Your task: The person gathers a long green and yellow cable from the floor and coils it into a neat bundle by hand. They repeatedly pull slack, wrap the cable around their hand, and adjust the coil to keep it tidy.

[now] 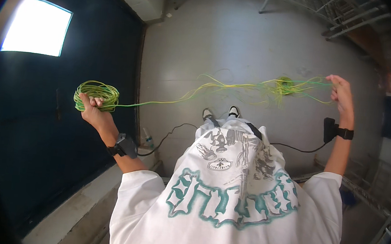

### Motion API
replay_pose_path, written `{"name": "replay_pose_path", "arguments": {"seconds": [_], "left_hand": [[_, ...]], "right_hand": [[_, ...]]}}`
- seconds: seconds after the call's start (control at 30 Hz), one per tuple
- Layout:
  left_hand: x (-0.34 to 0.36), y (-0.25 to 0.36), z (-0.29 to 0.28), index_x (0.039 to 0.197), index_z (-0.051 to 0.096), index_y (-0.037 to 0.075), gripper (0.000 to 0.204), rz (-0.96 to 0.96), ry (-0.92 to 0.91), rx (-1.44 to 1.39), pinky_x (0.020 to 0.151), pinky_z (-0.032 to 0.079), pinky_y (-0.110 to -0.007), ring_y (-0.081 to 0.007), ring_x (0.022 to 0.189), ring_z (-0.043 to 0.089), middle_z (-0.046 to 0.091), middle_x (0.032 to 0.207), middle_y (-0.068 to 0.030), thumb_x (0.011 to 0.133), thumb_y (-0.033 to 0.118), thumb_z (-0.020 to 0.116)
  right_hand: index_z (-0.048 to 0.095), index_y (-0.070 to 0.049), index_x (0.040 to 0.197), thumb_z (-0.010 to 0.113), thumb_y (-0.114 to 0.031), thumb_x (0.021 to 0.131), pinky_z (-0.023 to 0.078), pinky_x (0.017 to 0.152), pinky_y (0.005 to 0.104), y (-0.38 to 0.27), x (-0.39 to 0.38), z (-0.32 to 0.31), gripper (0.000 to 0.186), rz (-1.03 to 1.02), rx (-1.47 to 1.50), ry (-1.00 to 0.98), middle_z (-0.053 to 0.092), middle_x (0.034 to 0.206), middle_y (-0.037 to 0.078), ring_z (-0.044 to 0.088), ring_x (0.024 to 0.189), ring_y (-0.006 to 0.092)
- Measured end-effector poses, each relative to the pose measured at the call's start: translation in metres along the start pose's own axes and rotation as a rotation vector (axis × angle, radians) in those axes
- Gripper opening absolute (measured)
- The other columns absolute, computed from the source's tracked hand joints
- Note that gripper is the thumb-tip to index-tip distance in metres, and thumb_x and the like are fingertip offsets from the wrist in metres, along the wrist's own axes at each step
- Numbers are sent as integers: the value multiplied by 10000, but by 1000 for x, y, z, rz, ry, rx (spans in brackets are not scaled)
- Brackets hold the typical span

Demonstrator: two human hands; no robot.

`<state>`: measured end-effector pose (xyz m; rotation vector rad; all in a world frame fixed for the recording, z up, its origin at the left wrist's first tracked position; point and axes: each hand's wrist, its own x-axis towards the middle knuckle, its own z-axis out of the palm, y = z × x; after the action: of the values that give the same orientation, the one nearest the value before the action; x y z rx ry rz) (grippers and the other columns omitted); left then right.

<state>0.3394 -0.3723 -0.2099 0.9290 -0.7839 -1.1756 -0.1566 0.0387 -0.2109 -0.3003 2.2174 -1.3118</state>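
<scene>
My left hand (pixel 93 109) grips a round coil (pixel 103 91) of thin yellow-green wire at the left, with the thumb and fingers over its near side. A strand (pixel 141 104) runs from the coil to the right, joining a loose, spread-out tangle of the same wire (pixel 245 86) that has a denser looped bunch (pixel 284 86) toward its right. At the right, my right hand (pixel 340 92) is raised with fingers curled on the ends of the wire strands, well apart from the left. A black device with a cable is strapped on each of my wrists.
A dark blue door (pixel 56 119) with a bright window pane fills the left. I stand on a grey floor (pixel 258 44), shoes just below the wire. Metal frames (pixel 348 28) are at the upper right and right side. A plastic bottle (pixel 148 138) stands by a ledge near the door.
</scene>
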Motion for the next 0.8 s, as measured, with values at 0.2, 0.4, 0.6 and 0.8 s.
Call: {"name": "replay_pose_path", "arguments": {"seconds": [0.2,0.4,0.6,0.8], "left_hand": [[-61,-4,43,777,538,88,180,-19,-322,142,423,215,-226,-20,446,301,380,569,86,890,184,640],[-154,-80,81,776,589,49,187,-223,-770,230,397,281,-213,-28,453,386,459,572,56,850,192,684],[-207,-171,125,816,602,-22,221,-35,-877,399,543,392,-240,-68,611,455,540,674,25,800,154,735],[-208,-202,154,723,538,-36,305,-93,-848,354,520,390,-288,-109,587,426,503,644,-24,730,139,789]], "right_hand": [[559,23,1044,542,-125,912,326,547,187,-38,-12,44,199,-106,500,-236,422,706,-40,383,589,34],[514,42,1114,537,-73,884,437,888,294,-128,-54,89,258,-441,730,-350,509,823,35,517,818,103],[485,41,1158,479,-44,853,400,941,360,-231,-113,107,316,-903,810,-487,520,1218,222,509,1038,259],[487,40,1159,479,-57,856,406,936,368,-270,-149,92,318,-1051,694,-480,528,1195,214,521,1027,264]]}}
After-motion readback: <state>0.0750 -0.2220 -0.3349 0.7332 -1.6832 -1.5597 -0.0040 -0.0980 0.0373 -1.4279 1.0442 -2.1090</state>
